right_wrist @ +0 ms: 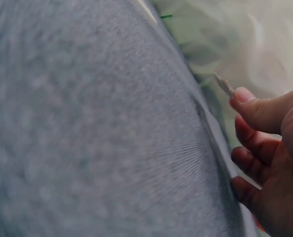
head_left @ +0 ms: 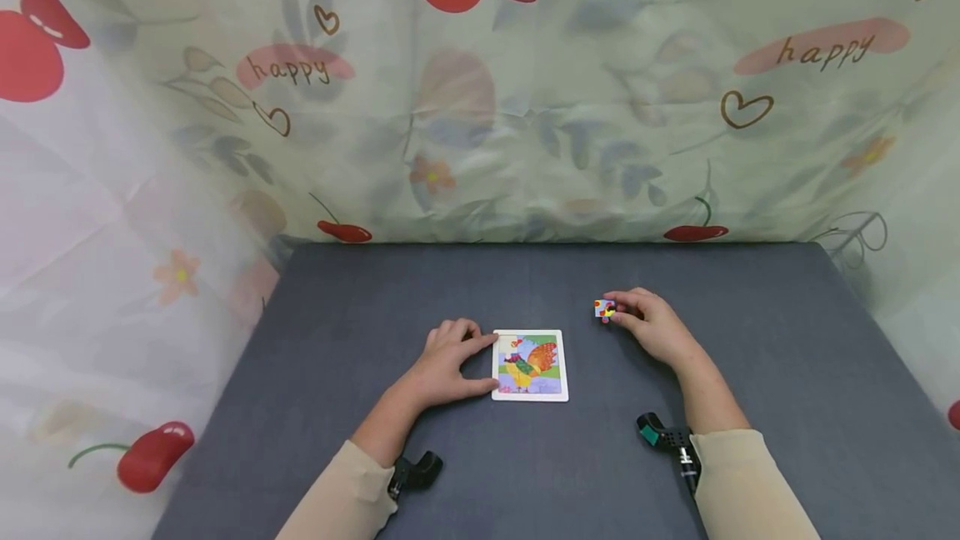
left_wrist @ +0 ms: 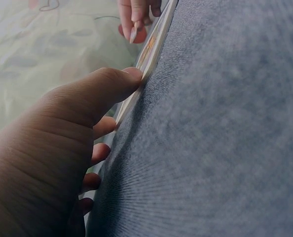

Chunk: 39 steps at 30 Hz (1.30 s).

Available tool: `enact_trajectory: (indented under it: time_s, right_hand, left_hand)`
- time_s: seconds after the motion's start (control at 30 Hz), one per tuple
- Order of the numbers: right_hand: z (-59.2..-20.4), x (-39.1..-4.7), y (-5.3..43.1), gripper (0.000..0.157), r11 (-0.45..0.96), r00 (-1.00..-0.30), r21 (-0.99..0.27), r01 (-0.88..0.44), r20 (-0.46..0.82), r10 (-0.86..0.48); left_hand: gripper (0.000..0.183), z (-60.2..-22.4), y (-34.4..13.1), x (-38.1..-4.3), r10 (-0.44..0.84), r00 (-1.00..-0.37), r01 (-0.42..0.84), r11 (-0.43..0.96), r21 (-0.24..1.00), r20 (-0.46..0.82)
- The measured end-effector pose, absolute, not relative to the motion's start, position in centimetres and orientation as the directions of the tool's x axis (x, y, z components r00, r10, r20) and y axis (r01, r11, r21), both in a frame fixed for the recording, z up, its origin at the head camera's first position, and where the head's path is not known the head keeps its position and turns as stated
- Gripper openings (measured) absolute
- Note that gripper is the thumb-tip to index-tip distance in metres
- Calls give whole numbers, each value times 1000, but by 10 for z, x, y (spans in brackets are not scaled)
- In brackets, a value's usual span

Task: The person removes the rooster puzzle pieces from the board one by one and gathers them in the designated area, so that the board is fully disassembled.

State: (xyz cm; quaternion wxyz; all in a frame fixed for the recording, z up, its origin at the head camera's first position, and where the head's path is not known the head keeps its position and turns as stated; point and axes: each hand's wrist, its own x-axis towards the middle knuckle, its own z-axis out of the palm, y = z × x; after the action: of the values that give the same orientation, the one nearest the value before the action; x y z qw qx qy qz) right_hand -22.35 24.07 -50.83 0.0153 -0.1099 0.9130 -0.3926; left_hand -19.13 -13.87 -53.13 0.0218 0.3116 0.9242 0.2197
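Observation:
A white-framed picture puzzle (head_left: 529, 366) with a colourful chicken on it lies flat on the dark table. Its upper left corner shows a pale patch. My left hand (head_left: 450, 361) touches the puzzle's left edge, thumb near the lower corner and index finger near the upper one, spread apart. In the left wrist view the thumb (left_wrist: 119, 81) rests against the frame's side. To the right of the puzzle and farther back, my right hand (head_left: 654, 325) pinches a small multicoloured puzzle piece (head_left: 602, 309) between thumb and fingers. That piece (right_wrist: 224, 85) appears edge-on in the right wrist view.
The dark grey cloth-covered table (head_left: 585, 473) reaches back to a printed curtain (head_left: 525, 165) with cherries and hearts. Black wrist-camera mounts (head_left: 663, 436) sit by both beige sleeves (head_left: 750, 482).

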Motion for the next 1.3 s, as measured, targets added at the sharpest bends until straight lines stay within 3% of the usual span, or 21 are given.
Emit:
enact_trajectory:
  time_s: [0.7,0.8,1.03,1.3]
  right_hand:
    - [-523,-224,248,38,769,-982,-611,-190,106,-158]
    - [-521,-224,249,35,735,-982,-650,-190,130,-139]
    - [-507,-223,250,11,586,-987,-798,-139,160,-16]
    - [-478,-216,234,14,503,-987,-854,-130,158,13]
  left_hand:
    - [72,-526,-133,-192,591,-803,565,714,413,77]
    - [72,-525,-133,-192,591,-803,564,710,421,78]
    - [72,-528,-134,-192,584,-807,558,711,429,82]
    - [71,-532,-138,-192,578,-811,558,712,427,96]
